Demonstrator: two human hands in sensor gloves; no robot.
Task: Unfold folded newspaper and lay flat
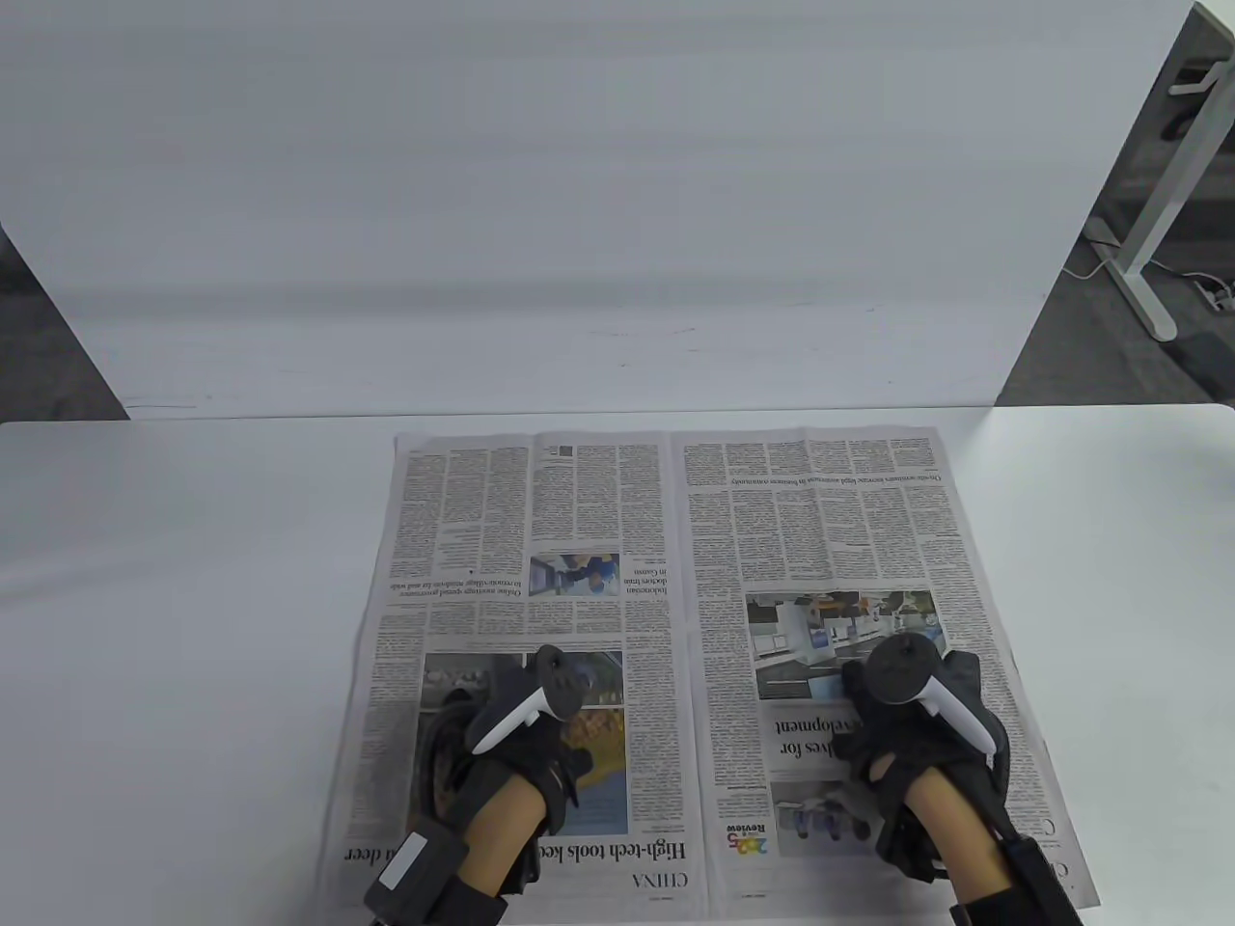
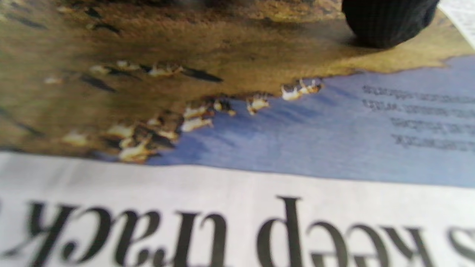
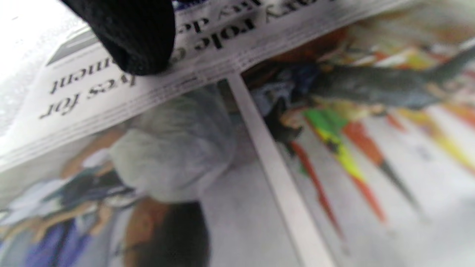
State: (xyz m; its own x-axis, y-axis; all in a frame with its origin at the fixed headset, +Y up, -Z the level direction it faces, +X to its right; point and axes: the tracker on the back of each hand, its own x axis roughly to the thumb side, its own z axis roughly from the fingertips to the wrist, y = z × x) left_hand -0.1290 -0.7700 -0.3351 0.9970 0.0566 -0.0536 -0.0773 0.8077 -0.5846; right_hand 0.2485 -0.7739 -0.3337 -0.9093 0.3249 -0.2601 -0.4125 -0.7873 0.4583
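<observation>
The newspaper (image 1: pixel 598 540) lies opened out as a two-page spread on the white table (image 1: pixel 174 627), headlines facing me upside down. My left hand (image 1: pixel 507 719) rests palm down on the large photo of the left page. My right hand (image 1: pixel 912 719) rests palm down on the right page, below its photo. Neither hand grips the paper. In the left wrist view a gloved fingertip (image 2: pixel 386 22) touches the printed photo (image 2: pixel 185 74). In the right wrist view a gloved fingertip (image 3: pixel 133 37) presses on a headline of the page (image 3: pixel 259 167).
A white board (image 1: pixel 579 193) stands upright along the table's far edge, just behind the paper's top edge. A white desk leg (image 1: pixel 1158 193) and cables show on the floor at far right. Bare table lies left and right of the paper.
</observation>
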